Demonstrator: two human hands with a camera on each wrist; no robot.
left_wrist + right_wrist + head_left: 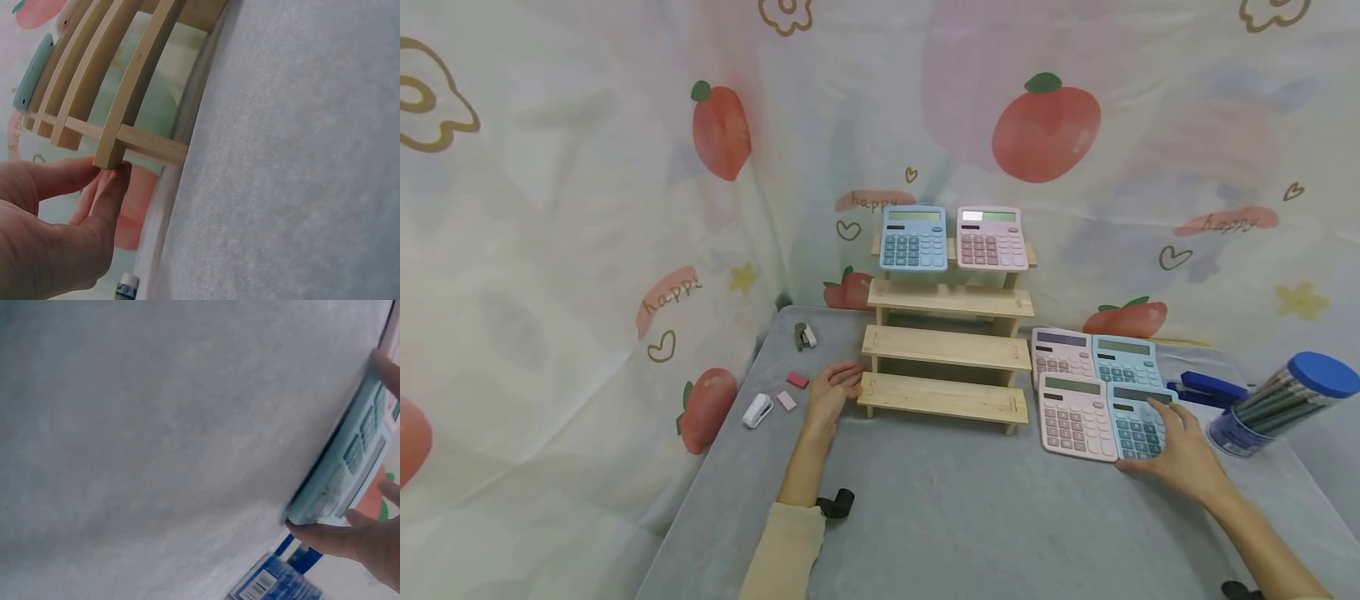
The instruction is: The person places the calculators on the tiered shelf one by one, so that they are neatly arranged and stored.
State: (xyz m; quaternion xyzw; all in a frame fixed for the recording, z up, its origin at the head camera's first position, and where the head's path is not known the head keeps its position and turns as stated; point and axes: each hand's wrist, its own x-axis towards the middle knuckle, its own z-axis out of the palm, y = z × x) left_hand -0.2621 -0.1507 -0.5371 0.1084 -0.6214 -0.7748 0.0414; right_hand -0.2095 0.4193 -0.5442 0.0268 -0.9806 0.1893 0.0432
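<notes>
My left hand (829, 402) is at the left end of the lowest step of a four-step wooden stand (943, 398). In the left wrist view, its thumb and fingers (115, 190) pinch the end of that board. Over at the right, my right hand (1186, 454) grips a light blue calculator (1138, 431) by its edges, thumb at the near edge and fingers toward the far right. This calculator (350, 462) lies close over the grey cloth. Beside it is a pink calculator (1077, 421), with another pink one (1063, 354) and another blue one (1124, 358) behind.
On the top step lean a blue calculator (913, 239) and a pink calculator (991, 239). Left of the stand lie a white stapler (757, 411), a dark stapler (805, 336) and two pink erasers (797, 380). A blue-lidded tub of pencils (1277, 408) and blue pens (1210, 387) are at the right.
</notes>
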